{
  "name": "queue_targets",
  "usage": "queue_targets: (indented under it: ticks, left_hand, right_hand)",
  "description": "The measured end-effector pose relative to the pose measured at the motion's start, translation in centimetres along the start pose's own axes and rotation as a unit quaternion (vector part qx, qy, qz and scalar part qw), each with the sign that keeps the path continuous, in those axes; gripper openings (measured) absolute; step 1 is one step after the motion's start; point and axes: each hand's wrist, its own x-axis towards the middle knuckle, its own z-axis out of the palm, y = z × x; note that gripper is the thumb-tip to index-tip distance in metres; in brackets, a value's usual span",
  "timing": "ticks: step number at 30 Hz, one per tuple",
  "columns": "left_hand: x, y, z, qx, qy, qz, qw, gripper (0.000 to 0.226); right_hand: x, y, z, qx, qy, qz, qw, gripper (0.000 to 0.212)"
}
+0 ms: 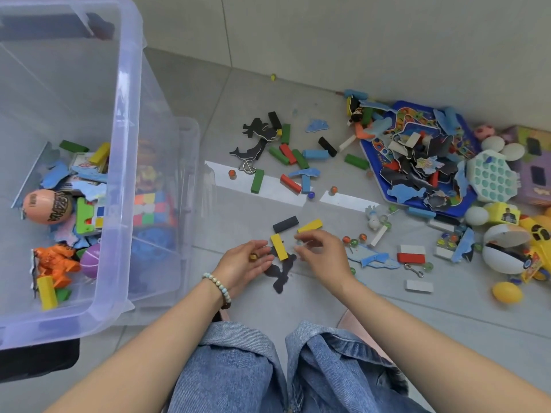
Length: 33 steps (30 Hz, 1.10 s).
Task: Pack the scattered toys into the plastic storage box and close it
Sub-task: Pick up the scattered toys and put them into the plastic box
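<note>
The clear plastic storage box (125,162) stands open at the left, holding several toys: blocks, puzzle pieces, an orange figure, an egg-shaped ball. My left hand (246,265) lies palm-up on the floor with a small brownish marble (253,257) in it. My right hand (320,253) hovers just right of it, fingertips pinched on something small and pale. Between my hands lie a yellow block (279,246) and a black puzzle piece (280,274). A black block (285,224) and another yellow block (310,225) lie just beyond.
Coloured blocks and black puzzle shapes (256,141) are scattered on the grey tile floor. A blue puzzle board (417,156) heaped with pieces, a pop-it toy (490,175), white eggs and a yellow toy (507,292) crowd the right by the wall. Marbles (353,241) lie near my right hand.
</note>
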Motion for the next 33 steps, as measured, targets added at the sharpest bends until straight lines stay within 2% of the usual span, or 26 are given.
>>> queue_targets:
  ticks: [2,4,6,8,10,12,14,16,18,21,26,30,33]
  left_hand:
    - [-0.3,0.4,0.5,-0.037,-0.050,-0.035,0.997,0.030]
    - [-0.5,0.7,0.8,-0.070,-0.081,-0.058,0.993,0.036]
    - [-0.6,0.8,0.8,-0.096,-0.065,-0.058,0.992,0.032]
    - [-0.4,0.6,0.4,-0.089,0.003,-0.035,0.995,0.026]
    - [-0.1,0.4,-0.3,-0.074,0.054,0.001,0.996,0.026]
    - [0.0,0.5,-1.0,-0.064,0.072,0.026,0.995,0.025]
    - [0.1,0.4,-1.4,-0.064,0.069,0.024,0.995,0.022]
    - [0.1,0.5,-1.5,-0.075,0.048,0.002,0.996,0.026]
    - [0.2,0.4,-1.0,-0.069,0.022,-0.020,0.997,0.029]
    - [0.3,0.2,-0.3,-0.063,0.018,-0.007,0.998,0.021]
    - [0.4,0.3,-1.1,-0.078,0.055,0.024,0.995,0.021]
    - [0.3,0.3,-1.6,-0.119,0.059,0.010,0.991,0.034]
    - [0.2,0.4,-1.6,-0.133,0.055,0.005,0.990,0.037]
  right_hand:
    - [-0.2,-2.1,0.1,0.079,-0.074,-0.026,0.994,0.016]
    - [-0.6,-3.3,0.4,0.091,-0.138,-0.051,0.985,0.016]
    - [-0.3,-3.1,0.8,0.083,-0.092,-0.031,0.992,0.013]
    - [0.2,-2.4,1.3,0.019,-0.036,-0.001,0.999,0.018]
    - [0.1,-1.9,2.2,-0.060,-0.055,0.015,0.997,0.031]
    - [-0.1,-1.6,3.2,-0.120,-0.056,0.018,0.991,0.035]
    - [-0.3,-1.6,3.3,-0.112,-0.021,0.026,0.993,0.025]
    - [-0.2,-1.9,2.7,-0.018,0.000,0.049,0.999,0.018]
    - [-0.2,-2.2,2.1,0.039,-0.004,0.033,0.999,0.017]
    - [-0.4,-1.5,1.7,-0.036,-0.006,-0.007,0.999,0.020]
    - [-0.4,-0.1,2.3,-0.122,-0.042,0.002,0.992,0.039]
    - [-0.2,-0.2,2.5,-0.221,-0.038,0.015,0.975,0.026]
    - [0.3,-0.3,2.0,-0.205,-0.052,0.050,0.976,0.020]
